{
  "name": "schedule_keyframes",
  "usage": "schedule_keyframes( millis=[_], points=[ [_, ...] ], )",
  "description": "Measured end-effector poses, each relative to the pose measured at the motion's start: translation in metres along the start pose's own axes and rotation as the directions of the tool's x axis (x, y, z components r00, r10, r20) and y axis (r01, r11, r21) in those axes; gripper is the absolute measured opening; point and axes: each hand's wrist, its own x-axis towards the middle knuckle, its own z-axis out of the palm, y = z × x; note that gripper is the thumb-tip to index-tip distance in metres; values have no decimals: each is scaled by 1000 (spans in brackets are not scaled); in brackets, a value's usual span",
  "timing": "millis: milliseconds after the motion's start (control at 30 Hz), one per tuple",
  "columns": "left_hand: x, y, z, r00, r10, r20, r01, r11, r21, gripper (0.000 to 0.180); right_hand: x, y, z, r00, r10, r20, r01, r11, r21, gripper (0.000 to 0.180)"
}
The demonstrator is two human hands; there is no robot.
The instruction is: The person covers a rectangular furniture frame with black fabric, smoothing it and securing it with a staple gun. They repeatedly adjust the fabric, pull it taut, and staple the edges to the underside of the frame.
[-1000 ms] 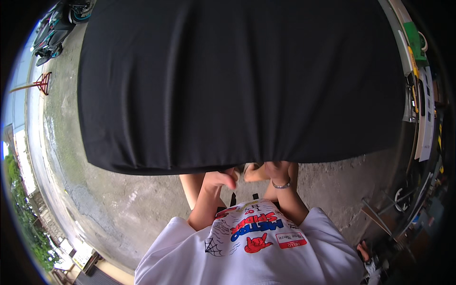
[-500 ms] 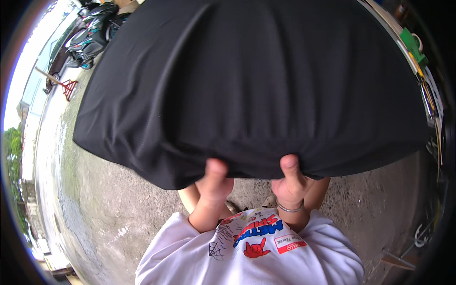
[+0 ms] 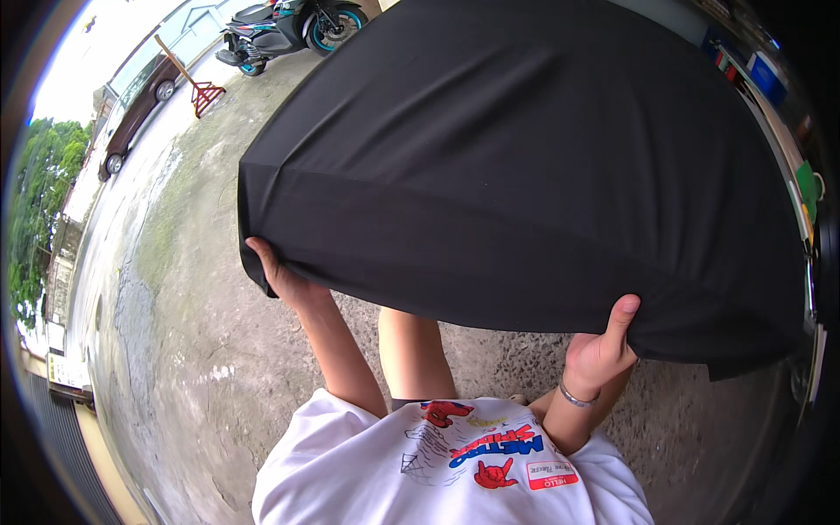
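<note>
I've got the left grip [image 3: 289,278] clamped on the black cloth [image 3: 490,184] near its left corner, thumb on top; the right grip [image 3: 604,350] pinches the near edge, thumb up, fingers hidden. Forearms reach forward, spread wide! The cloth sweeps ahead in creases above rough concrete floor [image 3: 192,306]; beyond, upper left, a red stand [image 3: 207,94], motorbike [image 3: 284,35] and dark car [image 3: 140,105].

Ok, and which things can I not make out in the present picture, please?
All in the head view:
Whatever may lie under the black cloth: hidden by it.
Fingers of the left hand and right hand: mostly hidden by the cloth.
Cloth's far end: cut off by the top edge.
Motor scooter's top: cut off there too.
Green object: too small to identify.
</note>
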Motion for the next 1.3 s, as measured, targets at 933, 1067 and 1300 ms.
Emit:
schedule_keyframes(
  millis=[933,1067,1300],
  points=[
    [-211,-142,102,485,-690,537,730,657,187,78,-4,0,-10,999,-35,10,36,980,-197,48],
    [-216,-126,154,695,-607,384,578,790,202,58,-7,4,-9,1000,27,-14,-29,991,-132,46],
    [-208,-140,130,727,-491,480,366,869,334,56,-5,19,-22,997,31,78,-20,992,-128,46]
  ],
)
